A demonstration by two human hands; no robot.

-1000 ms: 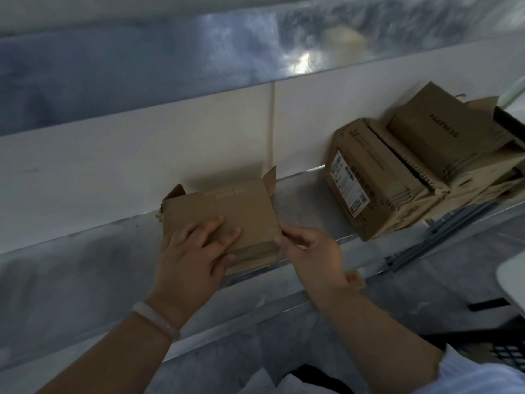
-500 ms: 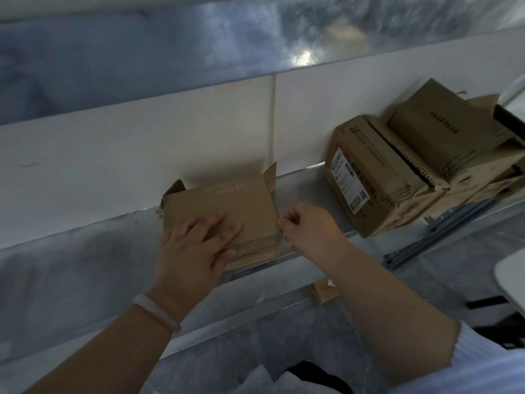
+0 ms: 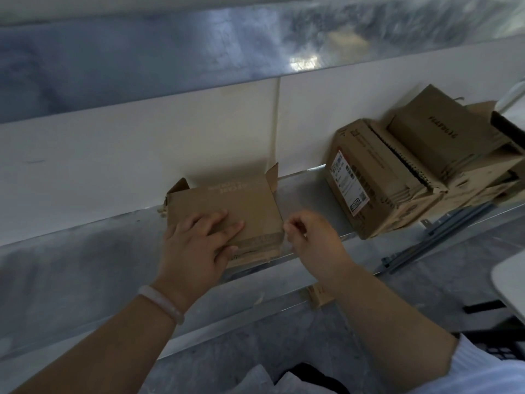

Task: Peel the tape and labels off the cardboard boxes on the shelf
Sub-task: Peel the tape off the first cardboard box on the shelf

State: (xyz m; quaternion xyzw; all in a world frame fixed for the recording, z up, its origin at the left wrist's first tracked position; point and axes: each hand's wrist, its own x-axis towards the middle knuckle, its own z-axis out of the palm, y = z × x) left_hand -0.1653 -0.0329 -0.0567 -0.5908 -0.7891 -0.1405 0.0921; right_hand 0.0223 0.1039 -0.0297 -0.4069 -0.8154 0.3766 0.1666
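A small flat cardboard box with two raised end flaps lies on the metal shelf. My left hand rests on its lid with the fingers spread flat, holding it down. My right hand hovers just off the box's front right corner, blurred. Its thumb and forefinger are pinched together on what looks like a thin strip of clear tape. Further right on the shelf stands a bigger cardboard box with a white shipping label on its near end.
Flattened boxes are piled on and behind the labelled box. A small cardboard scrap sits on the ledge below the shelf. Grey metal rails lie at the right. A white tabletop edge juts in from the right.
My right hand left the box's front edge, curled its fingers at the right corner and drew slightly to the right. My left hand stayed flat on the lid.
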